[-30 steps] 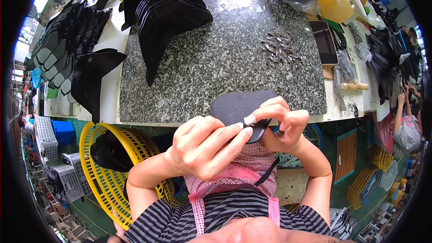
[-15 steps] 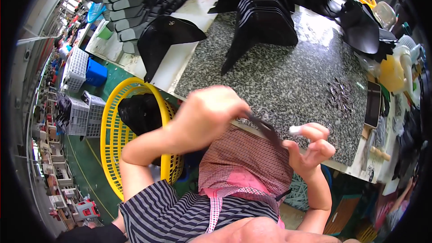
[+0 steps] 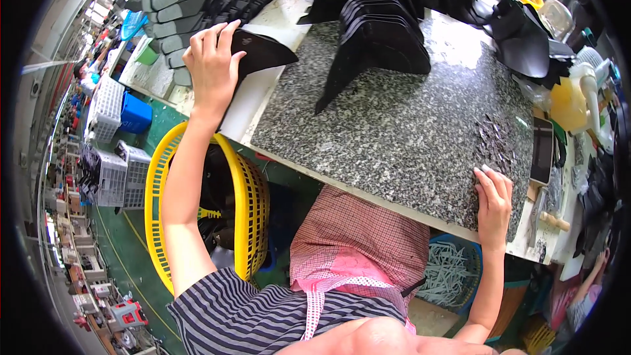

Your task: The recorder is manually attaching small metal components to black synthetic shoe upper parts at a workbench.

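Note:
My left hand [image 3: 213, 69] reaches to the table's left side and lies over a black, leather-like cut piece [image 3: 266, 52], fingers stretched and thumb apart. It covers much of that piece. At the right front of the speckled stone slab [image 3: 394, 131], my right hand [image 3: 494, 204] rests with its fingers extended. Its fingertips are beside a scatter of small dark slivers [image 3: 496, 144]; I cannot make out any sliver in them. A stack of black, winged pieces [image 3: 384, 43] stands on the slab's far part.
Grey-tipped black pieces [image 3: 174, 13] are layered at the far left. A tall yellow basket [image 3: 243, 204] stands against the table's left front, dark items inside. Below the right edge sits a blue bin of pale strips [image 3: 450, 273]. A wooden-handled tool [image 3: 555, 221] and yellowish container [image 3: 570, 104] lie right.
Half a second ago a thin dark strip was stretched between my hands above my apron; it no longer shows. My left hand has moved far left, and my right hand forward onto the slab.

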{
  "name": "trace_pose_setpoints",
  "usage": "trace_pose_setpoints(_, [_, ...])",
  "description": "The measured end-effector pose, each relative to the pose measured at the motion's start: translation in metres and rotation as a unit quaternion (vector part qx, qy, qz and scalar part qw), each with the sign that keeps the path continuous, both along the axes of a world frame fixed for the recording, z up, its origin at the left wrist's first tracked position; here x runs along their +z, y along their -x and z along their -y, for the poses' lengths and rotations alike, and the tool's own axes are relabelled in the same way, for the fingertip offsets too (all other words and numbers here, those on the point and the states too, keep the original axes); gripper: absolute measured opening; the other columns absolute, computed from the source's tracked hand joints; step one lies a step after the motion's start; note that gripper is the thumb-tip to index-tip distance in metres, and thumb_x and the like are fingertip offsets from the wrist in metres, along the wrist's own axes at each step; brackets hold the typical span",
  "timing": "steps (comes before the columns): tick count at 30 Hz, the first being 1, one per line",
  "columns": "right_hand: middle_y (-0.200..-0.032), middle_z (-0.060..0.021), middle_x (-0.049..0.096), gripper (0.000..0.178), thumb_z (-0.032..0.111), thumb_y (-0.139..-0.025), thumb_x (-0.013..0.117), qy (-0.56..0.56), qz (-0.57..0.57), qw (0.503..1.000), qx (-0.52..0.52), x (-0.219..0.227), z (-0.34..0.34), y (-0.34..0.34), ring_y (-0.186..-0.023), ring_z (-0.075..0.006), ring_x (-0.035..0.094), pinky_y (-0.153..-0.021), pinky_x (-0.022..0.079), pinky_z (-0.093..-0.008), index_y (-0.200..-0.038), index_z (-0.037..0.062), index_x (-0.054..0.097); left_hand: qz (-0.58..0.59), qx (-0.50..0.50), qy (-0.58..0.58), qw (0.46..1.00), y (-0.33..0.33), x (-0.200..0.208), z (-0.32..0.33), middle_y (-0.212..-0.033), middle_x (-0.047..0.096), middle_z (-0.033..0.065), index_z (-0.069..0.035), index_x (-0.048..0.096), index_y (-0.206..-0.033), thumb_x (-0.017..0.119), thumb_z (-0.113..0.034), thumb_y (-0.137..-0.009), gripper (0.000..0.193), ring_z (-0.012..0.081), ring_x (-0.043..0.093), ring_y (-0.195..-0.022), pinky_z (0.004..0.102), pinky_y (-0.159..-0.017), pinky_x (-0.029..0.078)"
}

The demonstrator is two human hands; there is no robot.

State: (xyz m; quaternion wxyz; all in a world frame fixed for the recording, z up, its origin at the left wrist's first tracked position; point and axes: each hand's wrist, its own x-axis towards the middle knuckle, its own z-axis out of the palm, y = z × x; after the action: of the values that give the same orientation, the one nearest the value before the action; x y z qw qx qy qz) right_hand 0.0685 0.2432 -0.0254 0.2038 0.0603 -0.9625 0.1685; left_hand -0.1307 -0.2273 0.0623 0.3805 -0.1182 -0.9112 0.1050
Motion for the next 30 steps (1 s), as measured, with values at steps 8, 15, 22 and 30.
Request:
trace_pose_setpoints(8, [-0.094,-0.0112,0.066,0.029,-0.008,-0.078,0.068,0.139,-0.012,0.990,0.023,-0.004,-0.010,0.035,-0.087,-0.0269,0.065,-0.077,0.054,-0.0347,-0.104,0.0049,0.068,0.106,-0.328,-0.151,0.927,-0.061,-0.018,-0.142,-0.120,0.061,0.0026,-0.015,0.064,-0.121,0.076,-0.007,-0.078,0.046,0.0239,0.053,-0.110,0.0385,-0.094,0.035])
trace_pose_setpoints(15, [-0.094,-0.0037,0.061,0.046,-0.015,-0.080,0.067,0.574,0.017,0.818,0.028,0.007,-0.008,0.022,-0.088,-0.0132,0.068,-0.080,0.059,-0.0259,-0.122,0.0009,0.058,0.456,-0.444,-0.421,0.646,-0.103,-0.056,-0.258,-0.096,0.070,0.0082,-0.005,0.067,-0.113,0.073,-0.007,-0.086,0.028,0.0161,0.067,-0.088,0.0279,-0.080,0.054])
trace_pose_setpoints(22, [-0.098,-0.0017,0.062,0.039,-0.001,-0.087,0.070,0.690,0.037,0.715,0.111,0.013,0.018,0.015,-0.091,-0.0092,0.063,-0.082,0.054,-0.0238,-0.124,0.0013,0.057,0.628,-0.377,-0.608,0.308,-0.114,-0.067,-0.281,-0.102,0.070,0.0073,-0.001,0.064,-0.112,0.073,-0.005,-0.088,0.025,0.0117,0.066,-0.094,0.0261,-0.086,0.055])
trace_pose_setpoints(30, [-0.098,-0.0041,0.069,0.016,0.005,-0.095,0.064,0.872,-0.011,0.469,0.139,-0.013,0.061,0.009,-0.091,-0.0107,0.063,-0.084,0.049,-0.0257,-0.111,0.0031,0.067,0.408,-0.444,-0.557,0.572,-0.124,-0.082,-0.287,-0.083,0.070,0.0079,0.000,0.071,-0.093,0.075,0.001,-0.080,0.014,0.0125,0.066,-0.075,0.0256,-0.069,0.053])
